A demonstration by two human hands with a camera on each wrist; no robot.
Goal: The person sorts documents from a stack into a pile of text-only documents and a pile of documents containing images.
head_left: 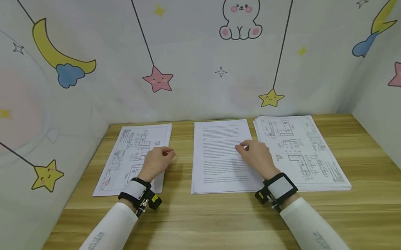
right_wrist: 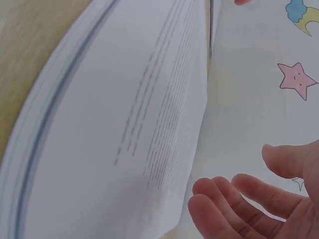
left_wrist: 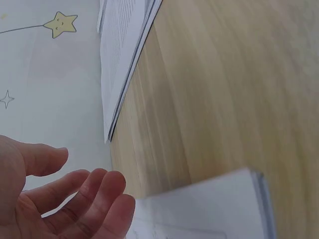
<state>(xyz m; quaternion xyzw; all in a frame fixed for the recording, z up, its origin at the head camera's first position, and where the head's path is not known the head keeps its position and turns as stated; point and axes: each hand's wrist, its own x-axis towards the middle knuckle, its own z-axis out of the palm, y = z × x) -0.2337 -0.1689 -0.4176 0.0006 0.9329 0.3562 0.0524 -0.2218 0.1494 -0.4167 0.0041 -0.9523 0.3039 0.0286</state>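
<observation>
Three paper stacks lie side by side on a wooden table. My left hand [head_left: 155, 162] hovers over the right side of the left stack of drawings [head_left: 118, 159], its fingers loosely bent and holding nothing. Over the right part of the middle stack of printed text [head_left: 219, 159] is my right hand [head_left: 259, 158], also with nothing in it. That hand is near the left edge of the right stack of drawings [head_left: 303, 148]. Each wrist view shows a gap between thumb and relaxed fingers, with the text stack [right_wrist: 114, 114] beside the right hand.
The wooden table [head_left: 201, 227] meets a white wall covering [head_left: 198, 97] printed with stars, a moon and a rabbit at its back and sides. Bare wood shows between the left and middle stacks. The right stack's left edge has slightly offset sheets.
</observation>
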